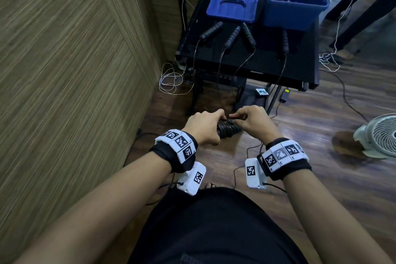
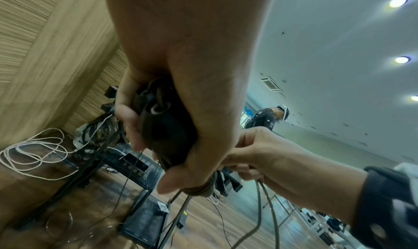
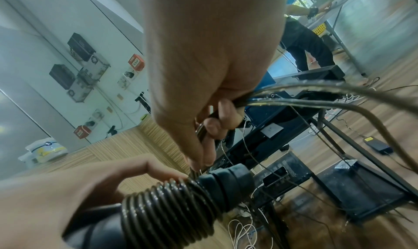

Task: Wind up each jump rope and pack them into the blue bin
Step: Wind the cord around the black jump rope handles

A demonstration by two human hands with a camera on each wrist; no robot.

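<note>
My left hand grips the black handles of a jump rope, with its thin cord wound in tight coils round them. My right hand pinches the loose cord just beside the coils; the remaining strands loop away from its fingers. The hands are in front of my waist, above the floor. Several more black rope handles lie on the black table, their cords hanging off its near edge. The open blue bin stands at the table's back right.
A blue lid with a handle slot lies left of the bin. A wood-panel wall runs along my left. White cables lie coiled on the floor by the table. A floor fan is at the right. Another person's legs stand behind.
</note>
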